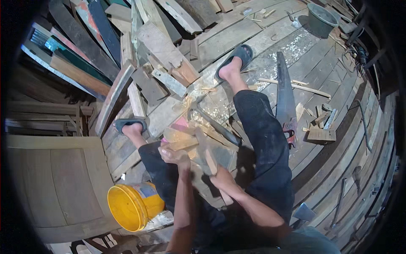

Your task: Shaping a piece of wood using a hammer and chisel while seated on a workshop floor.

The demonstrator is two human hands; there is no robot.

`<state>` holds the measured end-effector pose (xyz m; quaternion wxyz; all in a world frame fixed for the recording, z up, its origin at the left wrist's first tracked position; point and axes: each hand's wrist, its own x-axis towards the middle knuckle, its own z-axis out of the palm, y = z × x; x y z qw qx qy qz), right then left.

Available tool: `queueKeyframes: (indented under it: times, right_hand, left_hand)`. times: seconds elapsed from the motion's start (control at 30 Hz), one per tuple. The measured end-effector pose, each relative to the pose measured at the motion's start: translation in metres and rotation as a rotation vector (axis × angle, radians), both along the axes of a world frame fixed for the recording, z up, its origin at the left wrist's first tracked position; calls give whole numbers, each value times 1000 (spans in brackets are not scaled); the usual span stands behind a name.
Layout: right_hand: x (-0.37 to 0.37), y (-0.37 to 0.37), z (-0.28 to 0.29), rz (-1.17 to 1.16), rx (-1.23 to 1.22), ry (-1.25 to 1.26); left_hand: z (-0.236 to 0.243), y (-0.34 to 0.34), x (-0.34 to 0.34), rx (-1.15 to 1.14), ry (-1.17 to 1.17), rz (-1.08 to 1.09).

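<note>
My left hand (175, 157) is closed around the lower end of a small pale wood block (182, 143), held up between my knees. My right hand (224, 180) grips the wooden handle of a machete (203, 146). Its blurred blade stands close beside the block's right side; whether they touch I cannot tell. Under both hands, wood pieces partly hide a grey surface (220, 154). A hammer (215, 123) with a dark grip lies just beyond them. Right of my right leg rests a handsaw (286, 91) with a red handle.
Stacked planks and offcuts (163, 48) fill the far left. A yellow bucket (127, 206) lies tilted by my left leg, near a wooden panel (55, 182). A grey basin (322, 20) stands far right. Wood scraps (321, 134) and shavings litter the plank floor (313, 63).
</note>
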<state>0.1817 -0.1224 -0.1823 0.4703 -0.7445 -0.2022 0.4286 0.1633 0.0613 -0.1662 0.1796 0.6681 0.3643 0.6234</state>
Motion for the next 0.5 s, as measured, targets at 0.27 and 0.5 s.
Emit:
queueKeyframes:
  times: [0.27,0.5]
  right_hand:
    - [-12,13,-15,22,-119,64]
    - [3,16,16,60,-184,127]
  left_hand:
    - [-7,15,-9,32,-65,33]
    - [1,15,-8,-87,-115,7]
